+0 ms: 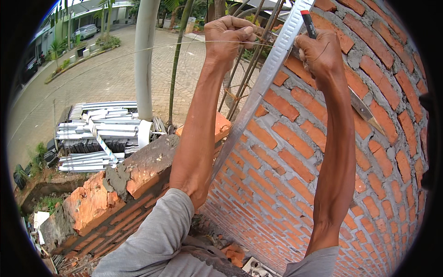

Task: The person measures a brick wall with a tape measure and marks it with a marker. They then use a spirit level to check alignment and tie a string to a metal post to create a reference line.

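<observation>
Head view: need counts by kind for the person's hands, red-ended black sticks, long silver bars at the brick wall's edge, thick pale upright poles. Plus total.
Hands: 2 (left hand, right hand)
Red-ended black stick: 1
Long silver bar: 1
Thick pale pole: 1
Total: 5

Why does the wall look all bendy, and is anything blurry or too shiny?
In the head view, the wide fisheye lens curves the rows of the brick wall, most toward the dark rim; in the head view, the metal bar looks pale and shiny; in the head view, the faraway car is too small to show fine detail.
</observation>
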